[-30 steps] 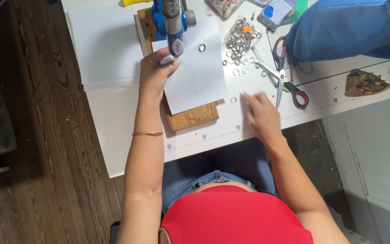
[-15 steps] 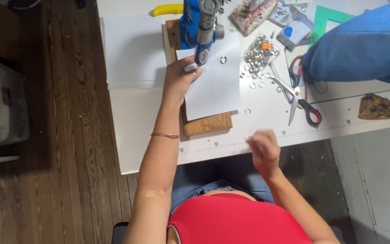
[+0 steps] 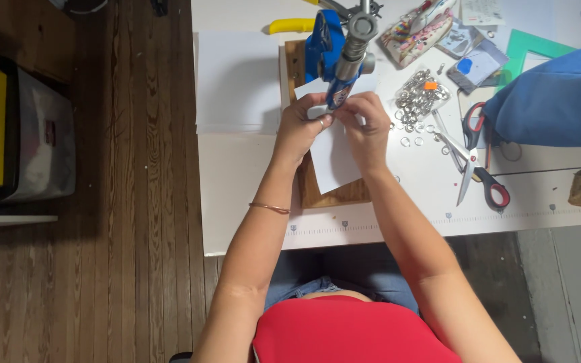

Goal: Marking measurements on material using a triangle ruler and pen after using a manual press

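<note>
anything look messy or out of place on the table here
Mildly. A few small metal rings lie loose on the white table, strayed from the pile in the clear bag beside the right hand. The scissors lie open. The white sheet under both hands sits askew on the wooden board.

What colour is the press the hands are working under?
Blue, with a grey metal shaft; the press shows best in the head view.

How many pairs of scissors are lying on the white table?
2. One pair with red handles lies right of the hands; a second pair lies just above it, beside the blue cloth, which may hide more.
</note>
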